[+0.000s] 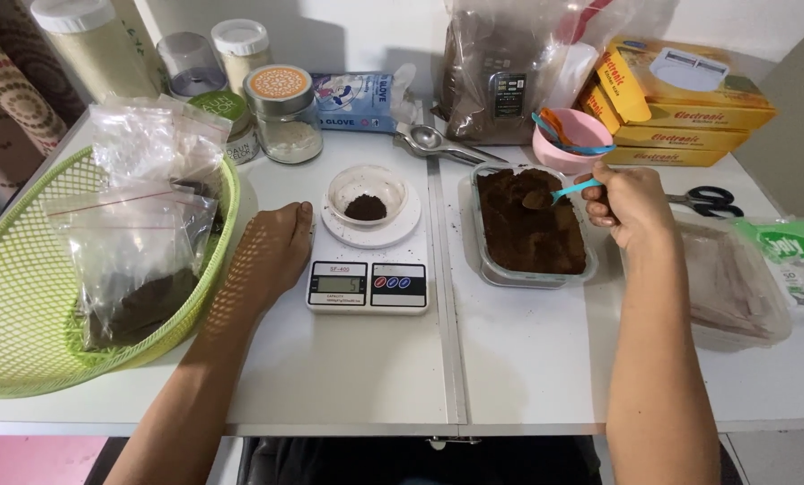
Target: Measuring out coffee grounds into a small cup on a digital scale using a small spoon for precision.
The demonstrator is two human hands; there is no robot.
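- Hands first: the right hand (629, 203), right of centre in the frame, is clenched around the handle of a blue spoon (565, 191); the spoon's bowl carries a lump of dark brown powder and sits just over the rectangular clear container (529, 224).
- That container, right of the middle seam of the white table (509, 359), is filled nearly to the rim with the same dark brown powder.
- Left hand (273, 247) lies flat and released, palm down on the table, holding nothing, just beside the left edge of the digital kitchen scale (369, 278).
- On the scale's round platform stands a small clear cup (367, 193) with a little heap of dark powder in its bottom (far less than in the container).
- At the left of the frame a lime-green mesh basket (7, 305) holds several clear zip bags (137, 260), at least one with dark powder at its bottom.
- Along the upper left stand white-lidded jars and a glass jar with an orange-patterned lid (281, 112), half full of pale grains.
- Upper centre: a metal squeezer-like tool (438, 144) and a large clear bag of brown powder (500, 72).
- Upper right: a pink bowl (577, 135) with coloured spoons in it, stacked yellow boxes (680, 99), and black-handled scissors (707, 201) just behind the right hand.
- Lower right: an empty-looking clear lid or tray (734, 287) lies near the right forearm.
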